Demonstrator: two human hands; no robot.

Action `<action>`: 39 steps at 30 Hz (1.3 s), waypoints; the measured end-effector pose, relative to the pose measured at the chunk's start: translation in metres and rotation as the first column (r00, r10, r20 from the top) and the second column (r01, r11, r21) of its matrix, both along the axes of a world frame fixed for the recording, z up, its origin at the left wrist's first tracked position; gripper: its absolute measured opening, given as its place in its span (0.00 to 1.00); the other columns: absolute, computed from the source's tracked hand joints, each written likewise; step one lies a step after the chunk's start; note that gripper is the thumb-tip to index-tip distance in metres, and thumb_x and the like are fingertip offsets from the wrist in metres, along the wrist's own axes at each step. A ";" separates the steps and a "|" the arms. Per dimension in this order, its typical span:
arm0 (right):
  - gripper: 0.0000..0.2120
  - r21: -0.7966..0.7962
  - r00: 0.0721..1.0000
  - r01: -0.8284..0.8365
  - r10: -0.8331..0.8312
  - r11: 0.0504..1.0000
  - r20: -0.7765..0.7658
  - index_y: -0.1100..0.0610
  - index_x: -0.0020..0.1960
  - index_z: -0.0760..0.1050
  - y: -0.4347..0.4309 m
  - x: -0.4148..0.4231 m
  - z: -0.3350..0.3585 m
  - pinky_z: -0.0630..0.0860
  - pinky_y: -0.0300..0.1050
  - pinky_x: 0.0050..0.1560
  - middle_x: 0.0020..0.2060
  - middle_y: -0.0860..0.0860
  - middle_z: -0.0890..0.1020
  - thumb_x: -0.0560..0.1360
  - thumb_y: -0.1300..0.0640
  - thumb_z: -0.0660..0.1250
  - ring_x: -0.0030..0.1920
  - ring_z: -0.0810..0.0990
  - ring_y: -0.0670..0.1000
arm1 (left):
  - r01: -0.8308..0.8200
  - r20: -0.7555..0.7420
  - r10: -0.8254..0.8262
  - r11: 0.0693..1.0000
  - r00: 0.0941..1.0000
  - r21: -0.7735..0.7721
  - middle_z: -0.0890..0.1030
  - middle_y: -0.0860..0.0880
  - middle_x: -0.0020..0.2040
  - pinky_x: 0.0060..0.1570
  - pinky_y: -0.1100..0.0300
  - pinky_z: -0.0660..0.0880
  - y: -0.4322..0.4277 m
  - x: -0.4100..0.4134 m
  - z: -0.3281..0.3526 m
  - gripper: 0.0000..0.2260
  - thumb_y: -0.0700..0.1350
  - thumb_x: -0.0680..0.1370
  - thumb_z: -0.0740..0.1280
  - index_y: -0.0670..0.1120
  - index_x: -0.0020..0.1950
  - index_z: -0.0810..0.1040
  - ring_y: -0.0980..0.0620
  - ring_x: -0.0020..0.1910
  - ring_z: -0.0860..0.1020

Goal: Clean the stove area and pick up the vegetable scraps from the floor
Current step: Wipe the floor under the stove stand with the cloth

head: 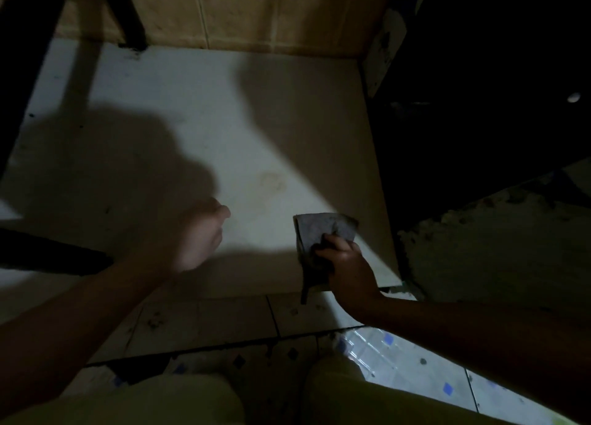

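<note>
Across most of the view: pale slab (204,111), dim light, big dark shadows over left and lower parts, faint brownish ring stain (271,183) near middle. Behind slab: tan tiled wall (256,11). Right of slab: black gap, then rough crumbly ledge (486,248). Below slab edge: grimy tiles, then patterned floor (412,370) with small blue squares, lit at lower right. Bottom: two knees in light trousers (351,399). Left side: dark frame leg (22,72) slanting down. Left hand (198,236) over slab, motion-blurred, looks loosely curled, empty as far as visible; exact finger spread cannot tell. Right hand (345,264) at slab's near right corner, fingers curled tight, clamping grey rag (323,232); rag bunched under fingers, flat part lying on slab, dark tail hanging past edge. Vegetable scraps on floor: cannot tell, too dark.
</note>
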State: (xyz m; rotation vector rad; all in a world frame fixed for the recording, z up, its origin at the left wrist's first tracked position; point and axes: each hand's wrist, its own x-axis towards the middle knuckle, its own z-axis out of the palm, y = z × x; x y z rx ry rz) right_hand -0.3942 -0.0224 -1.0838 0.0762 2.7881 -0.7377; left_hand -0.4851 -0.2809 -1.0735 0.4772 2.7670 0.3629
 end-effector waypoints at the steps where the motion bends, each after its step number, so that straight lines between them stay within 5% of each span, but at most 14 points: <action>1: 0.18 0.018 0.999 -0.046 0.046 0.999 -0.003 0.55 0.63 0.76 -0.005 -0.002 0.000 0.69 0.51 0.67 0.69 0.53 0.70 0.75 0.66 0.63 0.68 0.65 0.58 | 0.005 0.005 -0.005 1.000 1.000 0.001 0.77 0.35 0.51 0.50 0.48 0.73 -0.007 0.001 0.002 0.11 0.32 0.73 0.64 0.35 0.56 0.77 0.36 0.49 0.76; 5: 0.19 0.061 0.979 -0.203 0.204 0.977 -0.008 0.55 0.64 0.75 -0.026 -0.011 -0.002 0.62 0.51 0.71 0.71 0.54 0.67 0.75 0.67 0.62 0.70 0.64 0.59 | 0.052 0.003 -0.052 0.999 0.999 0.011 0.76 0.36 0.49 0.48 0.49 0.74 -0.040 0.010 0.018 0.11 0.37 0.74 0.64 0.36 0.55 0.77 0.37 0.47 0.76; 10: 0.19 0.024 0.935 -0.355 0.355 0.934 0.016 0.54 0.65 0.74 -0.059 -0.024 -0.005 0.54 0.53 0.72 0.71 0.55 0.66 0.75 0.65 0.63 0.73 0.59 0.58 | -0.024 -0.007 0.024 0.999 1.000 -0.032 0.76 0.41 0.57 0.56 0.54 0.70 -0.071 0.031 0.034 0.12 0.37 0.77 0.61 0.40 0.59 0.75 0.44 0.55 0.74; 15: 0.17 -0.160 0.864 -0.493 0.503 0.855 0.025 0.59 0.67 0.72 -0.103 -0.028 -0.005 0.56 0.49 0.75 0.73 0.54 0.63 0.79 0.66 0.59 0.73 0.58 0.56 | -0.045 0.030 0.046 0.998 0.998 -0.048 0.71 0.42 0.63 0.64 0.59 0.63 -0.099 0.057 0.039 0.14 0.37 0.78 0.59 0.40 0.63 0.71 0.46 0.63 0.69; 20: 0.18 0.001 0.716 -0.697 0.697 0.717 -0.031 0.54 0.65 0.73 -0.124 -0.036 0.001 0.60 0.57 0.69 0.70 0.55 0.67 0.76 0.62 0.62 0.70 0.62 0.60 | -0.066 -0.068 0.063 0.997 0.996 -0.038 0.75 0.39 0.58 0.55 0.61 0.62 -0.111 0.073 0.044 0.09 0.34 0.76 0.64 0.37 0.56 0.75 0.45 0.57 0.75; 25: 0.19 0.033 0.665 -0.747 0.743 0.665 0.080 0.52 0.69 0.69 -0.159 -0.038 -0.009 0.64 0.55 0.69 0.74 0.51 0.61 0.78 0.58 0.60 0.73 0.58 0.58 | -0.096 -0.026 0.095 0.995 0.995 -0.025 0.71 0.41 0.62 0.58 0.59 0.64 -0.114 0.078 0.046 0.11 0.39 0.80 0.58 0.38 0.61 0.72 0.47 0.60 0.70; 33: 0.22 0.121 0.509 -0.857 0.859 0.501 0.049 0.51 0.72 0.65 -0.148 -0.044 -0.024 0.69 0.59 0.65 0.75 0.52 0.58 0.78 0.56 0.62 0.72 0.56 0.61 | -0.090 -0.016 0.090 0.996 0.996 -0.007 0.71 0.43 0.65 0.62 0.58 0.65 -0.101 0.061 0.042 0.14 0.39 0.80 0.59 0.41 0.66 0.70 0.47 0.63 0.69; 39: 0.17 0.125 0.460 -0.879 0.888 0.459 -0.027 0.56 0.65 0.74 -0.126 -0.040 -0.015 0.71 0.61 0.61 0.70 0.57 0.66 0.76 0.61 0.63 0.67 0.64 0.65 | -0.073 -0.051 0.075 0.997 0.996 0.034 0.73 0.41 0.62 0.54 0.60 0.65 -0.088 0.041 0.038 0.16 0.37 0.78 0.62 0.40 0.65 0.71 0.45 0.58 0.72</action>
